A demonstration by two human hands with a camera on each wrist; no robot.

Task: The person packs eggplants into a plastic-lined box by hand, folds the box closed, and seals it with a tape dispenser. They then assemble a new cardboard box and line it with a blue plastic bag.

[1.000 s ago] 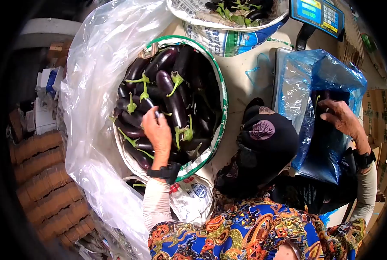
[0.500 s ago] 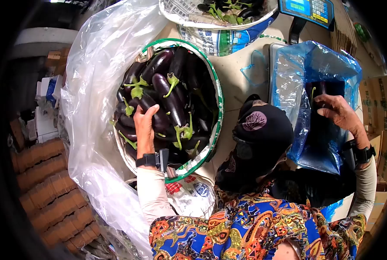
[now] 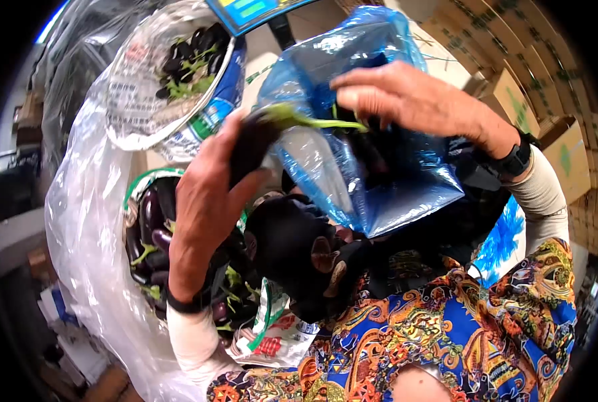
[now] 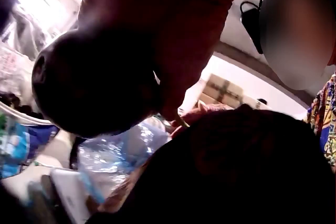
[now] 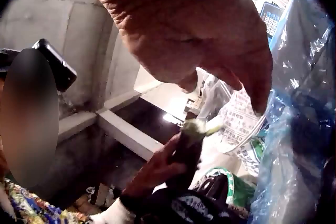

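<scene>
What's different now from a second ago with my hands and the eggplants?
Your left hand, which was down in the green-rimmed basket, now grips an eggplant and has moved right, up beside the blue plastic bag. Your right hand stayed at the bag, which is still open.

Hard light glared off the blue bag; the lifted eggplant blurred, frame edges bowed into black, and wrist views sank into shadow.
</scene>
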